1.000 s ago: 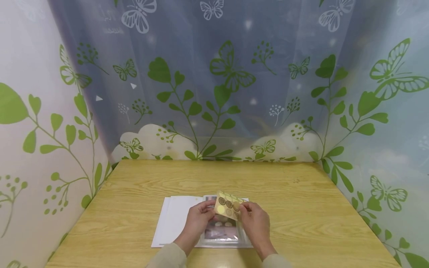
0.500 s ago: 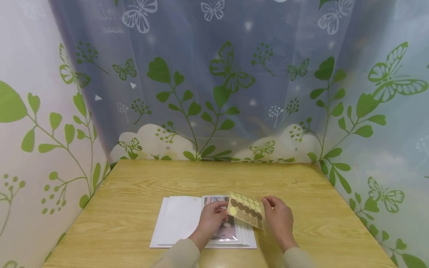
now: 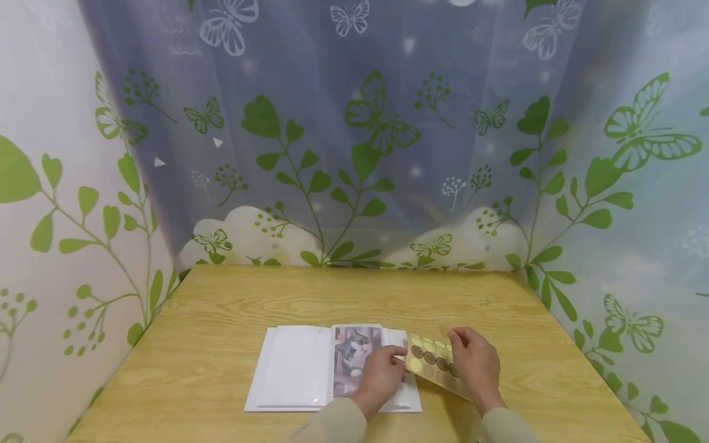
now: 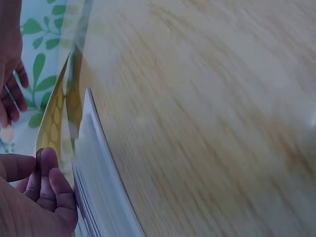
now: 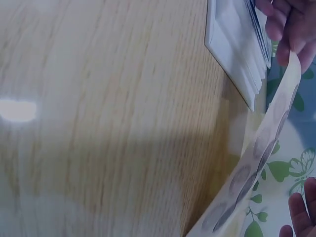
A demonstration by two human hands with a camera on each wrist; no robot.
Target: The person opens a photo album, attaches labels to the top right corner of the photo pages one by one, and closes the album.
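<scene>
Left hand (image 3: 381, 375) pinches a sticker sheet (image 3: 431, 363) at nine o'clock; right hand (image 3: 479, 367) (partly hiding its three-o'clock edge) pinches a round sticker (image 4: 6, 135).

one left hand (image 3: 381, 373) and one right hand (image 3: 477, 364) are counted | one sticker sheet (image 3: 430, 364) and one loose sticker (image 4: 6, 134) are seen | one album (image 3: 296, 363) and one cat picture (image 3: 349, 355) are shown | two sleeves (image 3: 340, 419) and one table (image 3: 221, 307) are noted

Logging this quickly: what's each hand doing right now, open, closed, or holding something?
Left hand: holding the sticker sheet, pinched at its edge.
Right hand: holding a small round sticker, pinched.
</scene>
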